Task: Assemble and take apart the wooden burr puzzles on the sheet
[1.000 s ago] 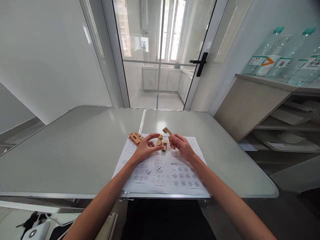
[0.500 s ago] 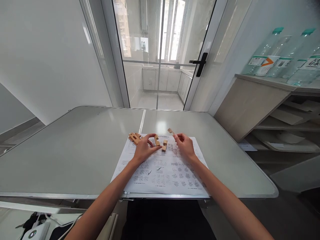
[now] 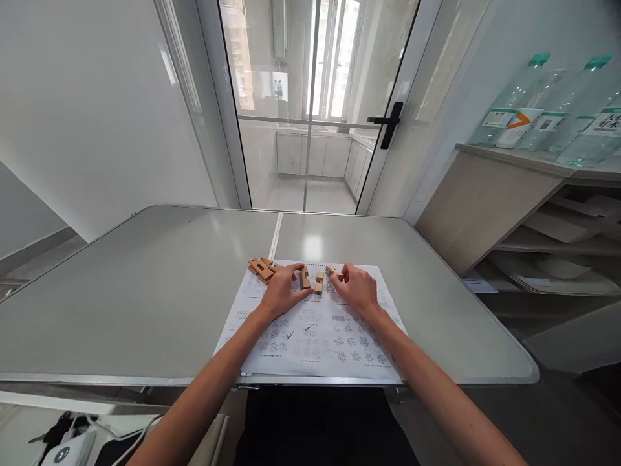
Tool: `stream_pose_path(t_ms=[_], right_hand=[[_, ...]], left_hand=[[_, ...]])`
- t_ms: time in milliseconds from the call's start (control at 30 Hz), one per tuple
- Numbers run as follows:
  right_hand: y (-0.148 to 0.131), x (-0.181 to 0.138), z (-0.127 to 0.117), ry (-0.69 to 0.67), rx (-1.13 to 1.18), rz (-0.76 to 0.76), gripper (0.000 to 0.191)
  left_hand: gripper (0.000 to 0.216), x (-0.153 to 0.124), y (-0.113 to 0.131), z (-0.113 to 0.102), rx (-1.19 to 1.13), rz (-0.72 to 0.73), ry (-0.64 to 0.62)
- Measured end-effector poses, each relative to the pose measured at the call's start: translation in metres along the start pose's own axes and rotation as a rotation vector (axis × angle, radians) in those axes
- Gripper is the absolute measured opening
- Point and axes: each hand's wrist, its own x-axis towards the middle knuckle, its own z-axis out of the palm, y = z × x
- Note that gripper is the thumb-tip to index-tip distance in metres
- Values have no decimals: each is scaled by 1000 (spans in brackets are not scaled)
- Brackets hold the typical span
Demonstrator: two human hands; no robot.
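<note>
Over the printed sheet, my left hand (image 3: 281, 290) has its thumb and index finger around a notched wooden puzzle piece (image 3: 305, 277), gripping it at its two ends. My right hand (image 3: 358, 288) pinches another wooden piece (image 3: 330, 270), whose far end sticks out past the fingertips. Between the two hands a third notched piece (image 3: 319, 283) rests on the paper, touched by neither. Behind my left hand several more wooden pieces (image 3: 261, 269) lie in a heap, one with a slot through it; my fingers partly hide them.
Beneath my hands lies a paper sheet (image 3: 310, 366) with printed diagrams on a grey folding table (image 3: 145, 304). A glass door (image 3: 310, 162) stands behind the table. At right are shelves (image 3: 509, 188) with clear bottles (image 3: 504, 123). A white device with cables (image 3: 70, 450) sits lower left.
My right hand has brought its piece down and nearer to me, close to the paper. My left hand's piece has dropped slightly. The middle piece has hardly moved.
</note>
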Motion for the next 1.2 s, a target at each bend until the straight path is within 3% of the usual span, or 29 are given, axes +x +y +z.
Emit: stream_pose_path(t_ms=[233, 600, 1200], right_hand=[[1, -2, 4, -107, -52, -150, 21], [-5, -8, 1, -223, 19, -299, 19], [-5, -8, 0, -260, 96, -409, 25]], left_hand=[[55, -1, 4, -2, -17, 82, -71], [71, -4, 10, -3, -20, 148, -124], [64, -5, 10, -4, -17, 166, -137]])
